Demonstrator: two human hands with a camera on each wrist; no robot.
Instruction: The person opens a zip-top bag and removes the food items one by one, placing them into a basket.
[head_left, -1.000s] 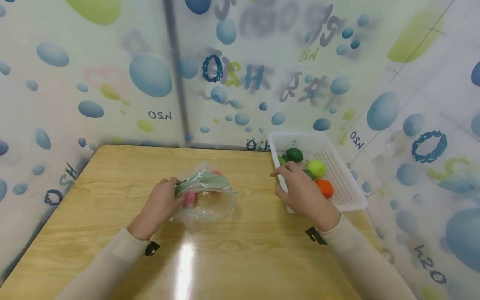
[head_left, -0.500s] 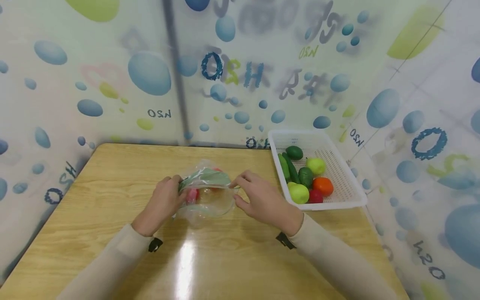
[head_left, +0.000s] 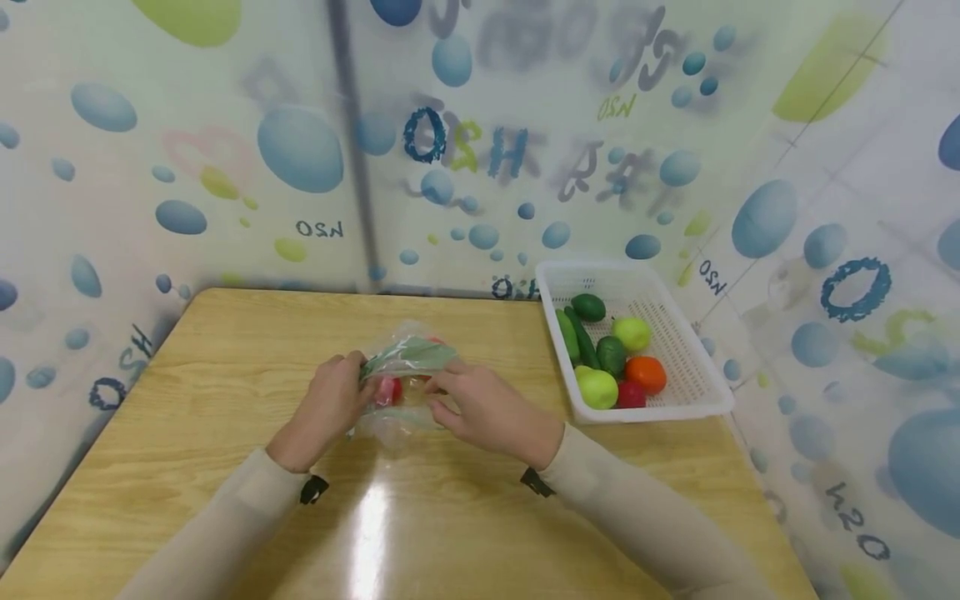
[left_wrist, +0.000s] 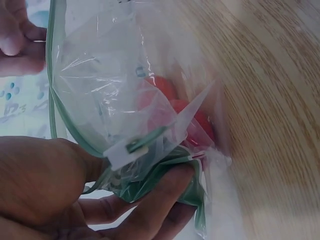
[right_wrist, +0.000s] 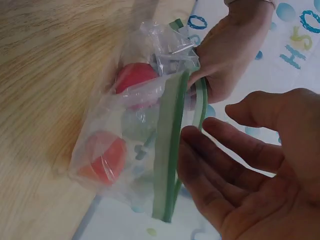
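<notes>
A clear plastic zip bag (head_left: 411, 354) with a green zip strip stands on the wooden table, its mouth toward me. My left hand (head_left: 324, 410) grips the bag's left edge; in the left wrist view, fingers and thumb hold it near the white slider (left_wrist: 125, 154). Inside lie a red round item (right_wrist: 136, 78) and an orange-red one (right_wrist: 103, 157), seen through the plastic, kinds unclear. At the right side of the mouth is my right hand (head_left: 487, 410). Its fingers are loosely bent beside the zip strip (right_wrist: 170, 150), thumb apart, with nothing held between them.
A white perforated basket (head_left: 693, 392) stands at the table's right, holding cucumbers (head_left: 583, 337), a yellow-green pear-like fruit (head_left: 597, 387), a green fruit (head_left: 632, 333), an orange one (head_left: 647, 375) and a red one (head_left: 632, 395). A patterned wall (head_left: 465, 225) borders the table's back.
My right hand has moved left from the basket's near-left edge to the bag's mouth, past its right edge. The left hand keeps its grip on the bag, shifting only slightly.
</notes>
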